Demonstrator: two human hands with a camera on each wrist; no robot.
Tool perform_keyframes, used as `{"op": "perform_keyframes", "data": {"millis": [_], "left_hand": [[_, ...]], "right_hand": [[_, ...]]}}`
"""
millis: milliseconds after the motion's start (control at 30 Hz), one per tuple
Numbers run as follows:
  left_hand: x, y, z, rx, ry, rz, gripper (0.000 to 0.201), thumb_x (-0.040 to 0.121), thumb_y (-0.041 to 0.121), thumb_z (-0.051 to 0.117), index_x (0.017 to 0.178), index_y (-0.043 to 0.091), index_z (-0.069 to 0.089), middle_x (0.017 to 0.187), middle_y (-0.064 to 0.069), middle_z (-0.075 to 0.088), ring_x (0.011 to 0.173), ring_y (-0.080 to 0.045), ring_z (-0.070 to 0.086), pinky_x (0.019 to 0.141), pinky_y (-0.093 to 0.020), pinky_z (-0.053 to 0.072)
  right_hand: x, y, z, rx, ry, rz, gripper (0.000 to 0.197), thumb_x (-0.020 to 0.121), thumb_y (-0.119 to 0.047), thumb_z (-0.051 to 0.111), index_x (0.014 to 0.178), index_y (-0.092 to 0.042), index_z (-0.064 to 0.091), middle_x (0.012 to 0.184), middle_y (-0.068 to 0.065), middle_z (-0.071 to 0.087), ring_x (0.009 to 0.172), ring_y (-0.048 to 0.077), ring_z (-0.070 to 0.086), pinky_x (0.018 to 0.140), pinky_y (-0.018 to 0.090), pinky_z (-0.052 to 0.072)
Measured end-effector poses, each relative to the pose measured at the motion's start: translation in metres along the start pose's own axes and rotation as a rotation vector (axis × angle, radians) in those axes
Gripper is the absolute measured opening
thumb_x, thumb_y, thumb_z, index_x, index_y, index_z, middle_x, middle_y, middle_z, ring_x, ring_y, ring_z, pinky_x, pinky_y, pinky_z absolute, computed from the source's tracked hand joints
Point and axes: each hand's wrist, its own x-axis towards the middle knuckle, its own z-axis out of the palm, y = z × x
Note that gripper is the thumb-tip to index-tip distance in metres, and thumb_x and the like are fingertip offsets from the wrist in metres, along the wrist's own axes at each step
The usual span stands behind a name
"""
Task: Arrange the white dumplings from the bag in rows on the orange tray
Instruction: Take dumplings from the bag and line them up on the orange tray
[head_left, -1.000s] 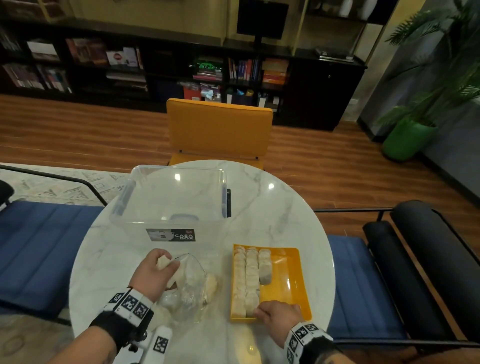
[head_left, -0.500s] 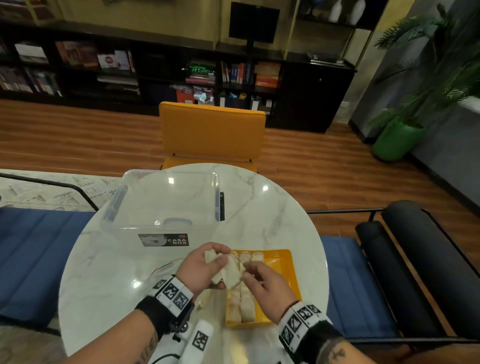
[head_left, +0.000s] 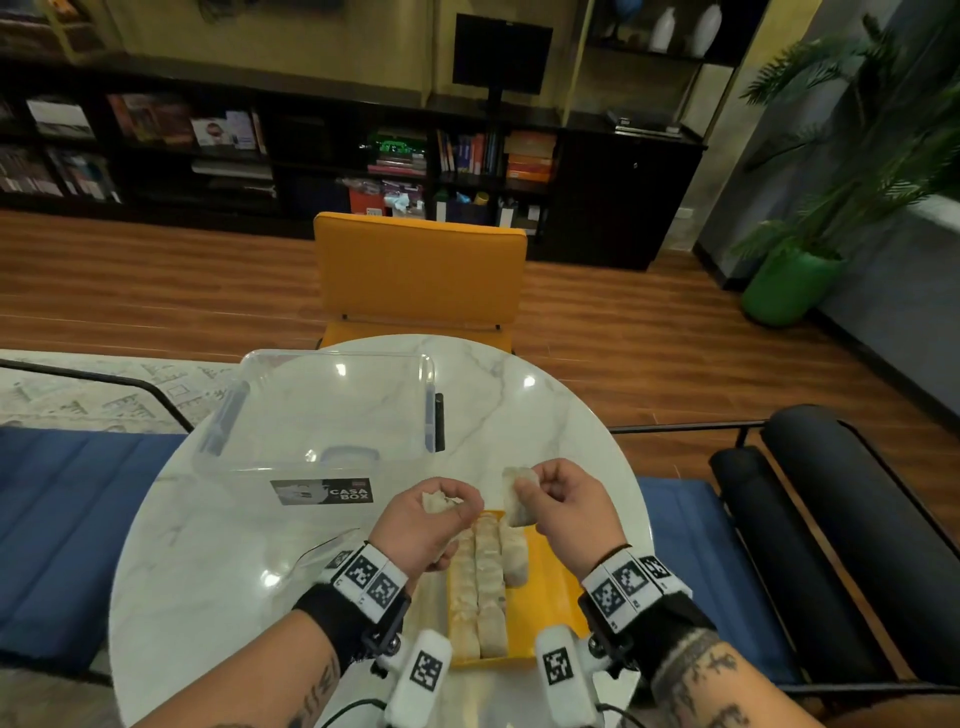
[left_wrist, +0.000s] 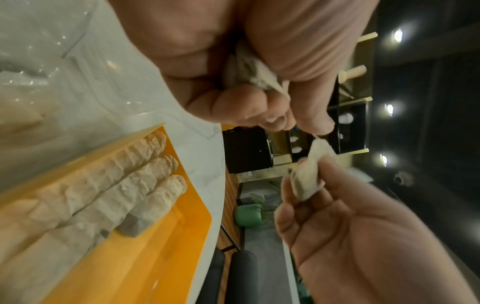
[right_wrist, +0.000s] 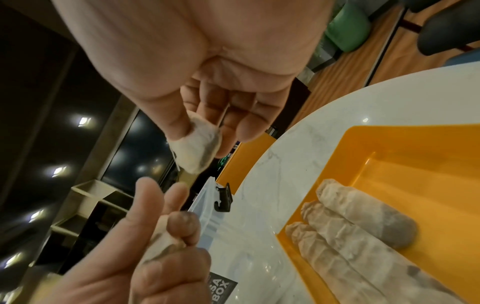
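Note:
The orange tray (head_left: 553, 587) lies on the marble table in front of me, with three rows of white dumplings (head_left: 485, 582) along its left side; the third row is shorter. Above the tray's far end my left hand (head_left: 449, 506) curls around a white dumpling (left_wrist: 249, 70). My right hand (head_left: 522, 488) pinches another dumpling (head_left: 517, 496) between thumb and fingers, a little apart from the left hand. The right wrist view shows that pinched dumpling (right_wrist: 197, 148) in the air. The clear bag (left_wrist: 26, 86) lies left of the tray, mostly hidden behind my left wrist.
A clear plastic box (head_left: 322, 415) labelled CASA BOX stands at the back left of the round table (head_left: 545, 415). An orange chair (head_left: 421, 275) faces me across it. Blue seats flank the table, and a dark armrest (head_left: 831, 493) is on the right.
My left hand left the bag with dumplings and rose over the tray. My right hand came off the tray's near edge, took one dumpling from the left, and the hands drew apart.

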Motion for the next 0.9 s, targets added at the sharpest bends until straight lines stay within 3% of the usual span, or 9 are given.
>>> {"op": "perform_keyframes", "data": {"millis": [100, 200, 300, 433, 533, 600, 633, 733, 900], "left_hand": [[0.000, -0.002, 0.006, 0.190, -0.071, 0.055, 0.017, 0.075, 0.027, 0.082, 0.088, 0.021, 0.073, 0.060, -0.012, 0.047, 0.042, -0.018, 0.036, 0.041, -0.022, 0.033], [0.000, -0.003, 0.013, 0.363, -0.045, 0.075, 0.017, 0.076, 0.028, 0.082, 0.084, 0.019, 0.070, 0.047, 0.000, 0.049, 0.038, -0.015, 0.039, 0.039, -0.021, 0.035], [0.003, -0.007, 0.014, 0.423, -0.045, 0.079, 0.017, 0.077, 0.029, 0.080, 0.075, 0.019, 0.067, 0.040, 0.008, 0.044, 0.035, -0.011, 0.038, 0.040, -0.020, 0.034], [0.006, -0.010, 0.011, 0.534, -0.075, 0.100, 0.017, 0.077, 0.036, 0.080, 0.077, 0.022, 0.069, 0.039, 0.015, 0.050, 0.035, -0.001, 0.044, 0.044, -0.018, 0.035], [0.012, -0.018, 0.004, 0.646, -0.039, 0.112, 0.013, 0.076, 0.041, 0.079, 0.077, 0.030, 0.072, 0.060, 0.024, 0.065, 0.057, 0.009, 0.058, 0.061, -0.021, 0.047], [0.019, -0.029, -0.005, 0.757, 0.049, 0.117, 0.013, 0.076, 0.046, 0.075, 0.082, 0.035, 0.072, 0.089, 0.021, 0.072, 0.089, 0.006, 0.064, 0.084, -0.022, 0.050], [0.022, -0.033, -0.009, 0.830, 0.090, 0.096, 0.017, 0.078, 0.049, 0.073, 0.088, 0.036, 0.071, 0.100, 0.017, 0.071, 0.098, -0.001, 0.063, 0.086, -0.021, 0.047], [0.027, -0.049, -0.018, 0.994, 0.143, -0.014, 0.038, 0.082, 0.052, 0.067, 0.115, 0.032, 0.065, 0.118, 0.006, 0.067, 0.099, -0.010, 0.062, 0.081, -0.020, 0.046], [0.029, -0.069, -0.020, 1.084, 0.064, -0.099, 0.054, 0.082, 0.051, 0.066, 0.130, 0.029, 0.057, 0.129, 0.004, 0.063, 0.115, -0.013, 0.059, 0.095, -0.025, 0.048]], "right_hand": [[-0.003, -0.001, 0.002, -0.003, -0.047, 0.002, 0.014, 0.088, -0.023, 0.072, 0.083, -0.012, 0.065, 0.070, 0.009, 0.066, 0.065, 0.015, 0.060, 0.066, 0.035, 0.051], [-0.006, 0.001, 0.004, 0.042, -0.079, 0.027, 0.013, 0.087, -0.018, 0.073, 0.080, -0.011, 0.064, 0.070, 0.003, 0.063, 0.065, 0.015, 0.060, 0.064, 0.031, 0.051], [-0.007, 0.003, 0.001, 0.022, -0.097, 0.019, 0.008, 0.086, -0.017, 0.074, 0.083, -0.014, 0.067, 0.074, -0.002, 0.064, 0.065, 0.009, 0.059, 0.064, 0.026, 0.050], [-0.002, 0.007, -0.007, -0.040, -0.167, 0.009, 0.014, 0.086, -0.019, 0.075, 0.097, -0.026, 0.072, 0.085, -0.001, 0.070, 0.076, 0.009, 0.065, 0.074, 0.024, 0.055], [0.007, 0.010, -0.012, -0.276, -0.220, -0.019, 0.005, 0.086, -0.023, 0.073, 0.087, -0.028, 0.073, 0.081, -0.006, 0.074, 0.078, 0.005, 0.068, 0.075, 0.023, 0.055], [0.013, 0.016, -0.017, -0.414, -0.206, -0.018, 0.004, 0.088, -0.026, 0.071, 0.085, -0.028, 0.070, 0.077, -0.008, 0.071, 0.074, 0.003, 0.065, 0.069, 0.017, 0.051], [0.015, 0.020, -0.020, -0.478, -0.207, -0.012, 0.004, 0.089, -0.027, 0.069, 0.085, -0.029, 0.069, 0.077, -0.009, 0.068, 0.073, 0.003, 0.063, 0.066, 0.015, 0.048], [0.015, 0.036, -0.024, -0.665, -0.321, 0.050, 0.003, 0.090, -0.027, 0.064, 0.087, -0.027, 0.065, 0.078, -0.009, 0.063, 0.072, 0.006, 0.058, 0.065, 0.018, 0.048], [0.012, 0.072, -0.017, -0.916, -0.596, 0.147, 0.006, 0.086, -0.026, 0.064, 0.089, -0.031, 0.064, 0.079, -0.015, 0.056, 0.086, 0.012, 0.062, 0.078, 0.026, 0.054]]}}
